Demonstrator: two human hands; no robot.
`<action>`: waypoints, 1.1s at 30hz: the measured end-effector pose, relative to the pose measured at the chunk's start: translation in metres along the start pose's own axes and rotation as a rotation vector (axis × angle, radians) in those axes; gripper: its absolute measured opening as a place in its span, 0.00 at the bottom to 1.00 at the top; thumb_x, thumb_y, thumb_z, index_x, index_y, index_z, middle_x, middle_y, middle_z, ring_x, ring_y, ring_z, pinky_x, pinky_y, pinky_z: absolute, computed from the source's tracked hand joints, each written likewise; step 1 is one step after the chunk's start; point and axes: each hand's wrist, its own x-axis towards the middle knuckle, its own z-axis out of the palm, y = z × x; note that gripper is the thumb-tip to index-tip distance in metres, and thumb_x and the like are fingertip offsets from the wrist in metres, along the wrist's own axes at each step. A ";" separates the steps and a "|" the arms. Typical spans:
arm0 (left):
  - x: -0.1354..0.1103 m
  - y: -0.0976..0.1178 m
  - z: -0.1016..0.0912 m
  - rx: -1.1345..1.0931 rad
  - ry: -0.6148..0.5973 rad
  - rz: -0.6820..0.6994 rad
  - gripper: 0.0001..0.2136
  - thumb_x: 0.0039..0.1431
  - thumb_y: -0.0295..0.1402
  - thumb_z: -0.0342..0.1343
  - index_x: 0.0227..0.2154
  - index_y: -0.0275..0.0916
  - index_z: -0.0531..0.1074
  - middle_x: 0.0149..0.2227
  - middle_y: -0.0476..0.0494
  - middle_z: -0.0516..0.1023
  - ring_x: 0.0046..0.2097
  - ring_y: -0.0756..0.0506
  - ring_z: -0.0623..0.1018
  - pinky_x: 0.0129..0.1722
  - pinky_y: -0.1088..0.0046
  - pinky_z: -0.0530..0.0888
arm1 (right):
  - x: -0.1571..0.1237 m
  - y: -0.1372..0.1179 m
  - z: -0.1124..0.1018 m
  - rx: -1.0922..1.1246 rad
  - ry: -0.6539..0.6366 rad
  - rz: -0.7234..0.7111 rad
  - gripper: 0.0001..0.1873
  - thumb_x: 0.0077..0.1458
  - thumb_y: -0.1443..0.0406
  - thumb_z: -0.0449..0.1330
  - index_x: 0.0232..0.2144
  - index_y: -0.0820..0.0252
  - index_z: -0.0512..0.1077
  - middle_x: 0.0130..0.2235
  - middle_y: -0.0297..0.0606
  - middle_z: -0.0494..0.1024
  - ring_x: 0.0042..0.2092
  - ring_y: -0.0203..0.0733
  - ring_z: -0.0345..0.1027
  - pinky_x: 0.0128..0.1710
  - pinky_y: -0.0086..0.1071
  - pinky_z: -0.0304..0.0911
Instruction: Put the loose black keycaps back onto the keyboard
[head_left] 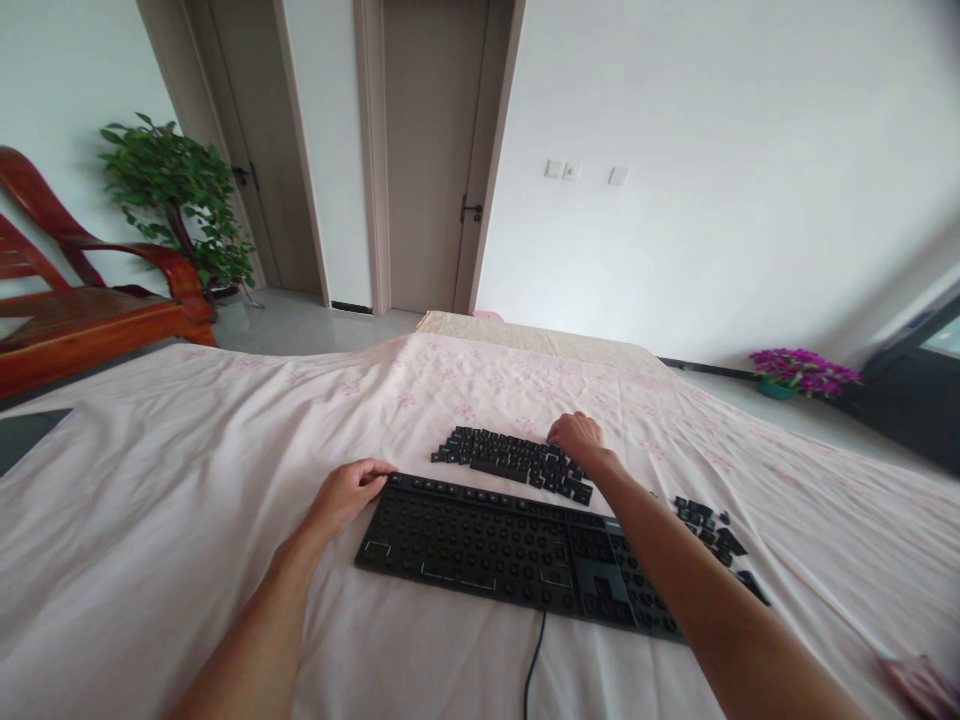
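The left hand (pixel 351 494) touches the long black plastic keyboard (pixel 480 540), grip unclear; small black plastic keycaps (pixel 499 470) spread leftward from the curled right hand (pixel 579 434), its grasp hidden.

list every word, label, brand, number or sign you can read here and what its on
No text is readable.
Loose keycaps beyond the keyboard: pale marks, too small to read.
Keycap pile at right: any lettering too small to read.
Keyboard: marks on its far-edge keys too small to read; the white outlines are not lettering.
Wall plates: any marking too small to read.
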 end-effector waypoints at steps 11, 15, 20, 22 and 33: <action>0.000 -0.001 -0.001 0.027 -0.006 0.002 0.17 0.50 0.39 0.53 0.40 0.36 0.77 0.37 0.42 0.82 0.38 0.42 0.80 0.40 0.70 0.72 | 0.004 -0.003 0.000 -0.029 0.008 -0.078 0.10 0.49 0.68 0.59 0.31 0.57 0.80 0.37 0.43 0.79 0.46 0.45 0.63 0.46 0.34 0.51; 0.000 -0.001 0.000 0.017 -0.003 -0.016 0.17 0.50 0.39 0.54 0.39 0.36 0.77 0.36 0.42 0.82 0.38 0.42 0.80 0.40 0.70 0.73 | 0.002 -0.005 -0.001 -0.028 0.068 -0.111 0.11 0.53 0.65 0.56 0.33 0.57 0.80 0.44 0.43 0.77 0.49 0.46 0.60 0.48 0.35 0.48; -0.001 0.000 -0.001 0.023 0.003 -0.002 0.16 0.50 0.38 0.53 0.40 0.37 0.77 0.36 0.42 0.82 0.38 0.42 0.80 0.39 0.70 0.73 | 0.000 -0.006 0.000 -0.006 0.079 -0.076 0.10 0.52 0.64 0.58 0.33 0.56 0.80 0.43 0.42 0.77 0.50 0.45 0.59 0.47 0.34 0.49; -0.001 0.001 -0.001 0.026 0.007 0.003 0.16 0.50 0.38 0.54 0.40 0.37 0.77 0.36 0.42 0.82 0.38 0.42 0.80 0.39 0.70 0.73 | 0.001 -0.005 0.000 0.012 0.058 -0.046 0.09 0.50 0.63 0.60 0.32 0.55 0.80 0.39 0.41 0.78 0.48 0.45 0.61 0.45 0.33 0.50; 0.001 -0.001 -0.001 0.022 0.001 0.017 0.16 0.51 0.38 0.54 0.39 0.37 0.77 0.38 0.42 0.82 0.39 0.42 0.80 0.41 0.70 0.72 | -0.011 -0.010 -0.013 0.103 0.058 -0.022 0.09 0.47 0.62 0.62 0.32 0.53 0.80 0.34 0.38 0.80 0.46 0.44 0.65 0.44 0.32 0.53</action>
